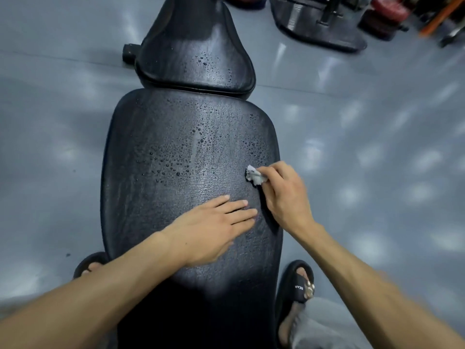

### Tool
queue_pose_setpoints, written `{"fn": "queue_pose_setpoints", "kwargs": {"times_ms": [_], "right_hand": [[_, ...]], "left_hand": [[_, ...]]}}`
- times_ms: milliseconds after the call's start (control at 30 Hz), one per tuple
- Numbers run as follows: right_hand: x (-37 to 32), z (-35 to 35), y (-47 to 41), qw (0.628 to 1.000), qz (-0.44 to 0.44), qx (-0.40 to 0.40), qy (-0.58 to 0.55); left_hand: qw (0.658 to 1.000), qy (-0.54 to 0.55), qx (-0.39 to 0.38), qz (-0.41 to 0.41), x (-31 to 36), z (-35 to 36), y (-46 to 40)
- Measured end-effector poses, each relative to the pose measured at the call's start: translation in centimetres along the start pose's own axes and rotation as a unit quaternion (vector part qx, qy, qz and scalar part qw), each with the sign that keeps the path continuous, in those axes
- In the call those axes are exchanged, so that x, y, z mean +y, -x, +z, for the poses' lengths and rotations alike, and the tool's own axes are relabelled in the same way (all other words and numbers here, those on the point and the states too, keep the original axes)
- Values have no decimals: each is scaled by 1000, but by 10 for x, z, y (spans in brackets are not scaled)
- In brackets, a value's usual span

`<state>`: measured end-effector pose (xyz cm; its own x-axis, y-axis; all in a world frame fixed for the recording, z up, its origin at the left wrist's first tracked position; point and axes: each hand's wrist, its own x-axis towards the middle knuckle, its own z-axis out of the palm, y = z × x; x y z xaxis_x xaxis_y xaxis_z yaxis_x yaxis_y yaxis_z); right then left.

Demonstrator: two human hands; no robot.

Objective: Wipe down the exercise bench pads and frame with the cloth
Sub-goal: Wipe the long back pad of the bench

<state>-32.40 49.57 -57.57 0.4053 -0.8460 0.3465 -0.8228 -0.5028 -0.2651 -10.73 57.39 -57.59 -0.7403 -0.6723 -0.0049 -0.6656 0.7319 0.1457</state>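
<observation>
Small crumpled white-grey cloth [255,176] sits on the right edge of the long black textured vinyl back pad [176,177], about mid-length, pinched in the fingertips of the right hand [286,195]. Fingers curled round the wad, thumb side hidden, so grip detail only partly readable. Left hand [211,222] lies flat on the pad just beside it, fingers straight & together, pressing down, holding nothing — looks like bracing.

Step in hand, by my read: wiping the back pad, w/ the near part looking drier and beads of water still thick across the middle & far end. The smaller black tapered seat pad [193,56] beyond is dotted w/ droplets too, so it's not yet done. Frame barely shows — one black tube end [128,52] pokes out left of the seat.

Next move prob calls for sweeping the cloth leftwards across the wet patch, w/ firm pressure, then working towards the seat. Cloth is tiny vs. the pad; many passes likely.

Around: glossy grey floor [377,147], black slide sandals [297,285] either side of the bench, gym gear top right.
</observation>
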Motion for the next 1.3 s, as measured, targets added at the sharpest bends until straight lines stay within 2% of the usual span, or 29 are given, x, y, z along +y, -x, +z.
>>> {"fn": "queue_pose_setpoints", "kwargs": {"times_ms": [200,467,667,900,967,1100,1200,1300], "right_hand": [[-14,-7,50,1000,-25,-8,11],[11,0,-28,996,56,20,72],[-24,2,46,996,50,16,71],[5,2,-40,988,134,47,63],[0,3,-41,986,149,53,51],[-28,8,13,993,109,44,26],[-34,6,32,996,84,24,22],[-15,3,-4,979,199,35,-1]], "left_hand": [[1000,-9,23,1,-5,0,12],[999,-8,31,-26,-14,3,26],[998,9,21,-51,-16,-2,37],[997,41,3,-62,-15,-7,48],[996,60,0,-68,-14,-9,48],[995,69,24,-62,-13,-9,50],[995,70,12,-66,-15,-10,54],[995,69,0,-67,-14,-11,56]]}}
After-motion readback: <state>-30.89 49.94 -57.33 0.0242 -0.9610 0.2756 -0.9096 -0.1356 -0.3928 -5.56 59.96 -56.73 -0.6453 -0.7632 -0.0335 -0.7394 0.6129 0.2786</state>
